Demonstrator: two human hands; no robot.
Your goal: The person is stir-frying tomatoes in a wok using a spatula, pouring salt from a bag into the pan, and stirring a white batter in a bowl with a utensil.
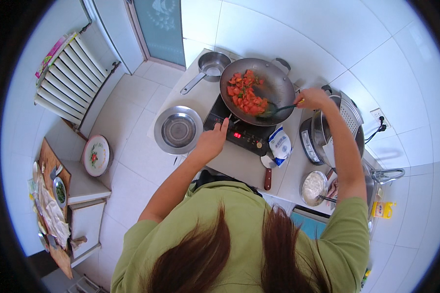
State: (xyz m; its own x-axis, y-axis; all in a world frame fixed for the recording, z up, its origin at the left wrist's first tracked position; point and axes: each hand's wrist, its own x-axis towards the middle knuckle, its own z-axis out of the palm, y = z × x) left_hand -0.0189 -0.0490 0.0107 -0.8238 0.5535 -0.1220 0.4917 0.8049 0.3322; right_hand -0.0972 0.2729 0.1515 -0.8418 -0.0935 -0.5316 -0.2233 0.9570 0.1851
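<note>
A dark wok (278, 84) with chopped tomatoes (244, 95) and bits of green in it sits on a black induction cooktop (247, 137), tilted towards me. My right hand (311, 99) grips the handle of a dark spatula (275, 110), whose head rests among the tomatoes at the near right side. At the wok's near edge is my left hand (212, 141), a finger extended towards its handle; whether it grips that handle is hard to tell. A steel basin (178, 130) lies left of this hand. The cooktop's red display is lit.
Upper left on the counter stands a small saucepan (214, 66). Right of the cooktop are a blue-and-white bag (280, 146), a wooden-handled turner (268, 179), a bowl of white flour-like contents (314, 186) and a steamer pot (328, 135). A floral enamel basin (96, 155) is far left.
</note>
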